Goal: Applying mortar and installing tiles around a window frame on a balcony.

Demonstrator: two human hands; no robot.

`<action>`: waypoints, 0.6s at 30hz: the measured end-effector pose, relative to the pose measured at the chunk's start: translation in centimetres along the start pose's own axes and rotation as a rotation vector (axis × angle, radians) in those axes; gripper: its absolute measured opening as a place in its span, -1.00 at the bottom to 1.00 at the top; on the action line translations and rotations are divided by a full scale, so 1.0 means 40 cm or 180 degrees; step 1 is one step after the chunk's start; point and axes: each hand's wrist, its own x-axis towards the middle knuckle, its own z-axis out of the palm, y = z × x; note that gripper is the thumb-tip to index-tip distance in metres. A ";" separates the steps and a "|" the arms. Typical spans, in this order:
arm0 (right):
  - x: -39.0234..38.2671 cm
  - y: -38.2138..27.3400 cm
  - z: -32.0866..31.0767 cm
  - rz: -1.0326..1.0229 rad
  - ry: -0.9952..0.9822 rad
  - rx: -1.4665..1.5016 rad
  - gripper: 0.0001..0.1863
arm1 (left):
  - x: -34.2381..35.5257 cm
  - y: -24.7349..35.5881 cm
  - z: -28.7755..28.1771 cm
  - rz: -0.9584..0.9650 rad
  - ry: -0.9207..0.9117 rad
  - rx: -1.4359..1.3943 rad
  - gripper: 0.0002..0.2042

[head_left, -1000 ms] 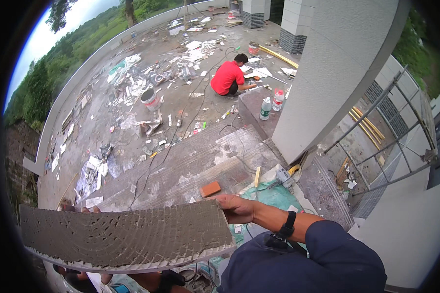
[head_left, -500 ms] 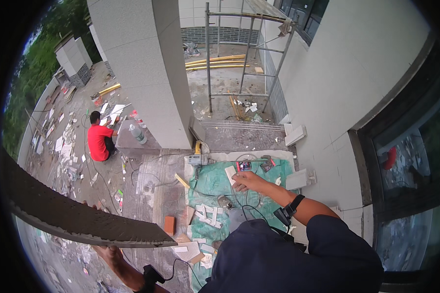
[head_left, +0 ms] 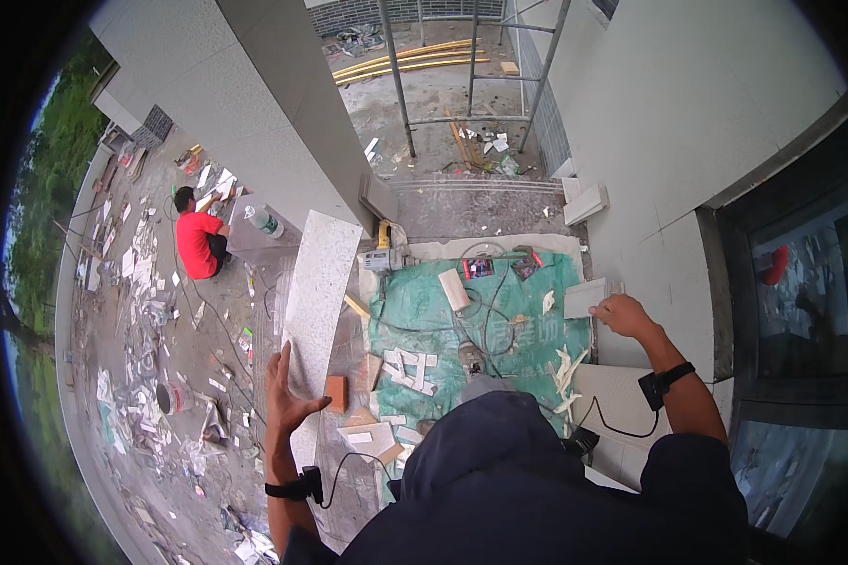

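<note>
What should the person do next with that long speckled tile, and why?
Probably bring the right hand back across to grip the long speckled tile before moving it further. Only the left hand is on it, gripping the near part, while the rest sticks out over the green sheet and rubble below. The right hand rests against the pale wall, away from the tile.

tile lower end behind left hand, perhaps gripped, floor litter indistinct
</note>
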 end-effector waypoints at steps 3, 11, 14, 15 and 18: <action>0.103 0.102 0.157 -0.0456 0.0235 0.0061 -0.69 | -0.053 -0.033 0.059 -0.0438 -0.0385 0.0369 0.22; 0.299 0.087 0.203 -0.0326 -0.1178 0.0042 -0.79 | -0.350 -0.159 0.165 -0.1650 -0.1078 0.0715 0.22; 0.310 0.098 0.199 -0.0282 -0.0938 0.0104 -0.82 | -0.475 -0.186 0.199 -0.2144 -0.1359 0.0598 0.22; 0.308 0.117 0.203 -0.0316 -0.0641 0.0367 -0.83 | -0.503 -0.190 0.215 -0.2210 -0.1310 0.0562 0.22; 0.272 0.164 0.205 -0.0555 -0.0010 0.0277 -0.79 | -0.536 -0.233 0.263 -0.2462 -0.1481 0.0294 0.21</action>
